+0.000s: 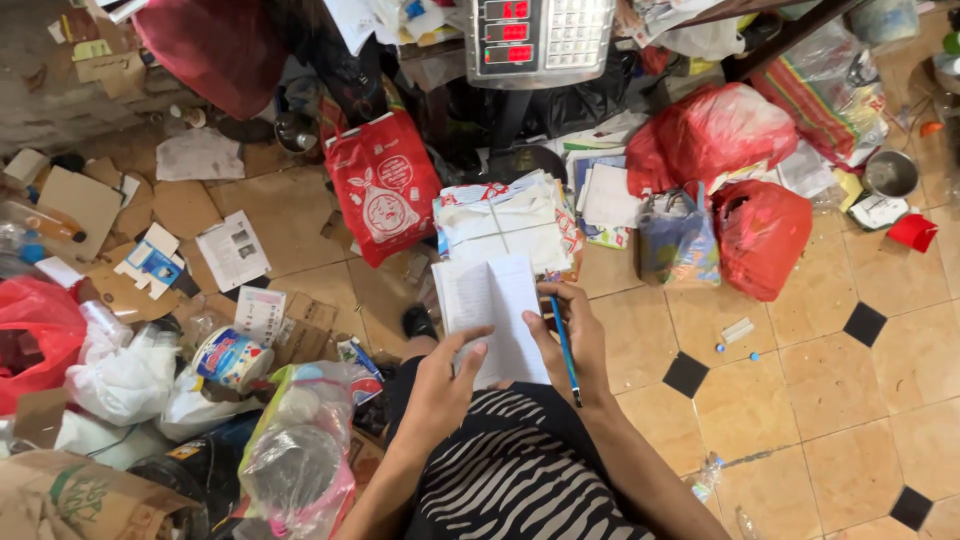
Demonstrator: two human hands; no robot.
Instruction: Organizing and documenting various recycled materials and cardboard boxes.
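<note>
Now the left hand [440,385] grips the open notebook [495,315] above the lap; right hand [570,345] fingers pinch a blue pencil [566,350] against it. Pencil may slip into the floor [820,380] clutter.

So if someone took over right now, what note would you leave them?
Left hand: holds the open notebook over the lap.
Right hand: steadies the notebook's right edge, with a blue pencil between its fingers, tip off the page.
Ahead on the floor: a tied paper bundle, a red bag and a scale.
Done: notebook open. Whether anything is written, I cannot tell.
</note>
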